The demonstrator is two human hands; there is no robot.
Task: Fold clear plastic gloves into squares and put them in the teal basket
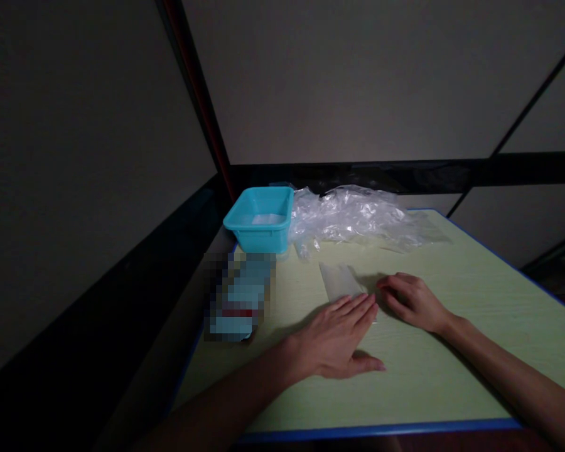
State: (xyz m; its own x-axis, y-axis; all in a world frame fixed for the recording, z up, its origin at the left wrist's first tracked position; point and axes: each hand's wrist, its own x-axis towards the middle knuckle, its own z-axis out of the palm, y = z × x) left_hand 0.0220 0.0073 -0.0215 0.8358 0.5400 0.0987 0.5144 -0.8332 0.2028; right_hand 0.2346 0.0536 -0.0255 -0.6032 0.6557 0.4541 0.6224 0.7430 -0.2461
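- Pressing flat on the table [452,376], left hand [336,339] is palm down over the near part of a small pale sheet [339,281]; 4 fingers mostly together, thumb stuck out to the right.
- Right hand [412,301] sits just right of the sheet, fingers loosely curled; can't tell if the fingertips pinch anything.
- Writing: blocky pixelation covers the pale blue item [245,295] on the left, so any label there is unreadable. Dark red band across it does come through.
- Sheet: thin, translucent, straight-edged, lying mid-table. Can't tell if it's 1 layer or a bag.
- Turquoise bin [263,238]: looks like plastic, rectangular, rolled rim, sloped walls, back left corner. Something white [268,219] inside, mostly hidden by the front wall.
- Clear plastic film [358,213]: crumpled, shiny, heaped along the back, right beside the bin. Count of pieces unclear.
- Tabletop: pale green, faint wood grain, blue edging [381,430]. Right side runs out of frame.
- Wall [358,81]: grey panels, glossy black band [522,169]. Left side too dark to make out much.
- Both forearms cut off at the bottom/right.
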